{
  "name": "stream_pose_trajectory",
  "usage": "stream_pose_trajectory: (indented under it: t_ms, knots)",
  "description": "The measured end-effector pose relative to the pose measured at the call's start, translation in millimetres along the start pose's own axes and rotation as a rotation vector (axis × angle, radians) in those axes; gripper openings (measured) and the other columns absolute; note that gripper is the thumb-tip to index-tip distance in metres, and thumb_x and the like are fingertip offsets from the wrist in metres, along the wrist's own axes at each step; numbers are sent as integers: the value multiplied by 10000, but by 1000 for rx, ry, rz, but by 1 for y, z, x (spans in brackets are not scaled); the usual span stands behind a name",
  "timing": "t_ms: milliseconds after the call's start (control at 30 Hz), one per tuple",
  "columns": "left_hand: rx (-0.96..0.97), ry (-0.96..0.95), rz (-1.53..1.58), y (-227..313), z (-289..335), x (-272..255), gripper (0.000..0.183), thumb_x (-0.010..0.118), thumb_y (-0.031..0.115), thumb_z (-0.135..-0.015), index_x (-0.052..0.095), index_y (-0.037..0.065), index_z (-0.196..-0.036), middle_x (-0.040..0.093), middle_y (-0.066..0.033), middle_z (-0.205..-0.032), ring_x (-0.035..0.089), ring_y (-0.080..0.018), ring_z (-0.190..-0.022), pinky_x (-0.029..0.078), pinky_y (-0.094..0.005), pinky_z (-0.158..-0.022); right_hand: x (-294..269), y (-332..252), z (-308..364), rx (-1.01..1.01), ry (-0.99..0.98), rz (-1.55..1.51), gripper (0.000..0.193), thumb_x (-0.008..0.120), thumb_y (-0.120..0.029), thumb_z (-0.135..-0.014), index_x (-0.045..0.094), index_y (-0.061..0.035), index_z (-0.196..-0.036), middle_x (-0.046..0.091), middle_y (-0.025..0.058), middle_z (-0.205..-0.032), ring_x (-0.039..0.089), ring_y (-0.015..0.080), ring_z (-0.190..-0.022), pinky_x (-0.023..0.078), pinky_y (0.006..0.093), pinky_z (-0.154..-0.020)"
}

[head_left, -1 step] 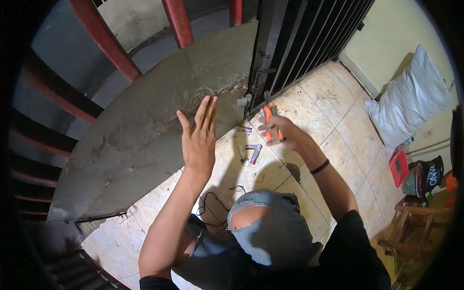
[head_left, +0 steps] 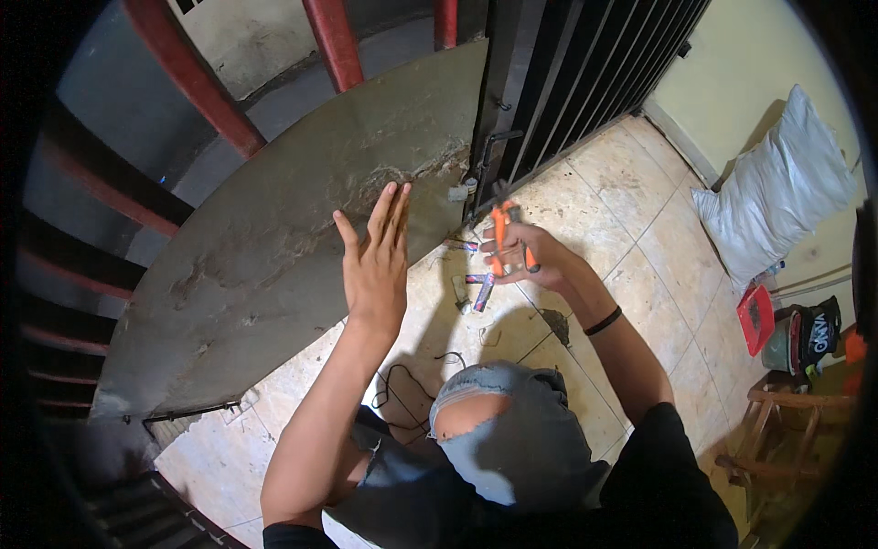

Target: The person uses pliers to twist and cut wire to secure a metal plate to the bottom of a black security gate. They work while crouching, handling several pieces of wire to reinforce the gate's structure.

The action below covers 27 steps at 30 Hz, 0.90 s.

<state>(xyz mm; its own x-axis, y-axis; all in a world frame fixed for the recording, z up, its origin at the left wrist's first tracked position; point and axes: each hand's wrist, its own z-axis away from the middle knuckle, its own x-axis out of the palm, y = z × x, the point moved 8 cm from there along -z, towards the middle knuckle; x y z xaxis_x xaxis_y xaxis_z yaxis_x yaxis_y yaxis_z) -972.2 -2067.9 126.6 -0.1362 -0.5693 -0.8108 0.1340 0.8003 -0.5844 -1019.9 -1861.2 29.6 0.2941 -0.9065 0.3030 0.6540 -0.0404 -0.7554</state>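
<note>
My left hand (head_left: pixel 377 265) is open, its fingers stretched out against or just in front of the grey cement wall (head_left: pixel 283 201), below a rough, chipped crack. In my right hand (head_left: pixel 544 254) is a pair of orange-and-black pliers (head_left: pixel 499 220), jaws pointing up and away from me; the jaws are blurred. The pliers are held above the tiled floor, near the black gate's latch (head_left: pixel 489 151). A small light-coloured piece (head_left: pixel 458 193) sits at the wall's end by the latch. Small blue-and-red packs (head_left: pixel 483 295) lie on the floor below the pliers.
Red bars (head_left: pixel 334 46) rise from the wall, and a black barred gate (head_left: pixel 585 82) stands beyond it. A dark cord (head_left: pixel 393 384) lies by my knee. At right are a white sack (head_left: pixel 777 183), a red tray (head_left: pixel 754 318), a bucket (head_left: pixel 780 346) and a wooden stool (head_left: pixel 777 430).
My right hand has shifted slightly left, and the pliers' jaws have dipped a little. The left hand stays in place.
</note>
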Motion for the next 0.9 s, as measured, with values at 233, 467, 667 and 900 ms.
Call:
stream_pose_trajectory:
  t_ms: [233,467,667,900]
  knots:
    - [-34,57,11,-4,1,3,740,600,164,-919,353,160,-1616,137,28,-1736,84,-173,-1603,157,-691,-1201,73,-8,-21,-22,-123,-336,514,590,-259,-919,498,-12,-1361,564,177,-1325,590,319,-1208,474,649,-1041]
    - [-10,119,1,-6,1,3,759,610,181,-893,365,172,-1612,162,41,-1733,120,-170,-1600,140,-677,-1203,100,-27,-22,7,119,-405,404,630,-226,-866,537,-32,-1207,567,197,-1175,588,321,-1104,443,714,-1030]
    - [-12,128,-83,-8,2,6,753,621,226,-875,405,196,-1595,154,39,-1735,103,-177,-1603,97,-704,-1193,111,-29,-31,46,147,-490,257,645,-216,-846,552,-65,-1032,587,180,-1071,609,303,-984,424,733,-1032]
    - [-7,133,-123,-9,2,8,760,606,308,-905,361,221,-1620,112,42,-1743,52,-190,-1604,131,-674,-1190,118,-36,-36,5,157,-421,170,593,-229,-834,498,-130,-933,533,77,-907,562,247,-810,514,614,-890]
